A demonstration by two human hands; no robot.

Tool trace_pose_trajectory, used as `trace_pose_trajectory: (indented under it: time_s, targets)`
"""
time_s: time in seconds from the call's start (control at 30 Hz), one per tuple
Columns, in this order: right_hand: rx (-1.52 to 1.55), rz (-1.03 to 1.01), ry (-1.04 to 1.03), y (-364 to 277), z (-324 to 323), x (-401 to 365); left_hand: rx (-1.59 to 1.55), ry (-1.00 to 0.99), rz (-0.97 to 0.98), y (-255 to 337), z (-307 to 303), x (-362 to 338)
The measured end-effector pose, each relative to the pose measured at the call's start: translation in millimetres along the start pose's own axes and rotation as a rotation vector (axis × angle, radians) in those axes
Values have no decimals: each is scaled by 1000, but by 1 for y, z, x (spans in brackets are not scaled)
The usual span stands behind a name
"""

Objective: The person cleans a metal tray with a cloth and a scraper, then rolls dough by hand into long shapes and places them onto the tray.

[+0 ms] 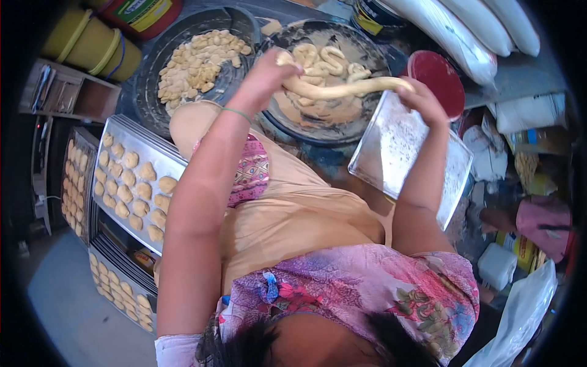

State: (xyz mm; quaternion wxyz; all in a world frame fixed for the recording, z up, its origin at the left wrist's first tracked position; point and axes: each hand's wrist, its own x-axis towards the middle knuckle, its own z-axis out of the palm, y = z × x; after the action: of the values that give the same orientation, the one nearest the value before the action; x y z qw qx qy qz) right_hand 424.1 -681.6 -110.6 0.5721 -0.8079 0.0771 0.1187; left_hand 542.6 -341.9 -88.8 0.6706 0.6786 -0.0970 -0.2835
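Observation:
A long pale rope of dough (339,92) stretches between my two hands above a wide black basin. My left hand (274,72) is closed around its left end, and a short bit of dough pokes out past the fingers. At the other end, my right hand (423,101) grips the rope, above the corner of a floured metal tray (391,144). Below the rope, more coiled dough strands (333,60) lie in the floury black basin (318,139).
Left of it, another dark basin (150,101) holds many small dough pieces (199,61). A tray of dough balls (131,183) rests on stacked trays at left. Yellow buckets (85,43), a red lid-like disc (437,82) and white sacks (449,37) surround the basins. Another person's pink clothing (544,226) shows at right.

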Motion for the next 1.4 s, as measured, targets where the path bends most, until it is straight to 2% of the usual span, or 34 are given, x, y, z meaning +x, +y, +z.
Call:
trace_pose_trajectory:
  time_s: [0.1, 0.13, 0.2, 0.27, 0.33, 0.37, 0.4, 0.47, 0.5, 0.57, 0.6, 0.63, 0.67, 0.7, 0.73, 0.8, 0.87, 0.9, 0.93, 1.0, 1.07, 1.13, 1.2, 1.27, 1.3, 1.33, 1.37, 1.4]
  targets:
    - [-83, 62, 275, 12, -40, -96, 148, -258, -102, -22, 49, -14]
    - [-112, 116, 340, 24, -55, -125, 86, -369, -164, -31, 67, -18]
    - [-139, 307, 354, 57, -78, -176, -12, -481, -230, -50, 105, -30]
    - [-98, 606, 306, 99, -86, -210, 8, -545, -286, -80, 129, -34]
    - [-88, 893, 319, 131, -73, -229, 145, -559, -258, -103, 127, -33]
    - [-166, 952, 300, 147, -70, -234, 213, -561, -240, -111, 123, -30]
    - [-303, 957, 369, 156, -63, -236, 322, -553, -200, -116, 117, -27]
    - [-603, 687, 490, 219, -76, -230, 542, -529, -119, -122, 97, -21]
    - [-606, 572, 564, 201, -64, -212, 571, -511, -140, -120, 90, -21]
    - [-588, 429, 504, 146, -34, -158, 616, -483, -95, -136, 79, -16]
    - [-533, 369, 359, 116, -13, -132, 638, -469, -69, -141, 75, -14]
    - [-344, 326, 167, 107, 5, -113, 599, -451, -146, -132, 74, -19]
    - [-323, 317, -25, 97, 25, -97, 630, -451, -170, -134, 69, -18]
    - [-411, 360, -142, 78, 46, -85, 660, -450, -192, -139, 62, -15]
    - [-533, 287, -228, 80, 64, -75, 687, -448, -214, -143, 56, -13]
    - [-700, 303, -289, 89, 86, -66, 805, -462, -194, -146, 46, -9]
    - [-569, 294, -384, 91, 91, -66, 853, -447, -130, -153, 39, -9]
    - [-554, 249, -352, 93, 92, -68, 846, -432, -77, -155, 38, -10]
    - [-415, 270, -267, 94, 89, -70, 838, -420, -22, -157, 38, -12]
    - [-132, 316, -88, 97, 74, -83, 834, -471, -102, -152, 38, -12]
    - [-353, 352, 161, 96, 40, -102, 821, -489, -151, -147, 37, -13]
    - [-733, 610, 192, 134, -3, -122, 797, -474, -170, -145, 32, -12]
    - [-863, 837, 226, 205, -34, -152, 837, -482, -115, -145, 28, -9]
    - [-652, 960, 116, 197, -28, -180, 856, -497, -66, -146, 29, -3]
    - [-451, 1085, 155, 163, -15, -183, 858, -498, -55, -148, 27, -2]
    - [-479, 1078, 71, 165, -15, -188, 864, -494, -47, -142, 26, -5]
    - [-504, 1064, -16, 171, -18, -192, 844, -506, -122, -135, 27, -7]
    - [-527, 1048, -103, 180, -21, -194, 850, -509, -86, -139, 26, -8]
